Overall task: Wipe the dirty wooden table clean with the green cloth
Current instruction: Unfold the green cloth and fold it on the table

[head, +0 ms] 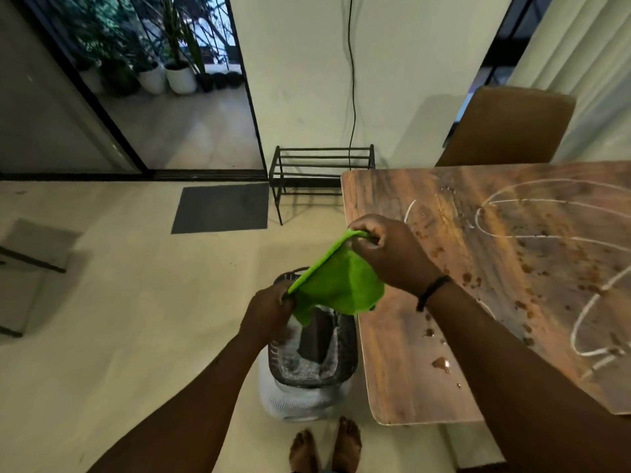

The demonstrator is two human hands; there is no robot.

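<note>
The person holds the green cloth [336, 285] stretched in the air between both hands, above a dark basket [312, 349] on the floor and just off the table's left edge, at about six o'clock from the frame's centre. The left hand [269, 310] has its fingers closed on the cloth's lower corner, and the right hand [389, 250] pinches the upper corner at about one o'clock from it. The main risk is a loose corner grip: if either pinch slips, the cloth would likely drop into the basket or onto the floor. A flat, single-layer cloth could also smear the mess rather than lift it, and wet spots near the edge might be pushed off onto the floor. The cloth looks bright, soft and limp, sagging below its taut top edge. The wooden table [409, 370], at three o'clock, carries brown droplets and white scrawled lines, not yet wiped.
</note>
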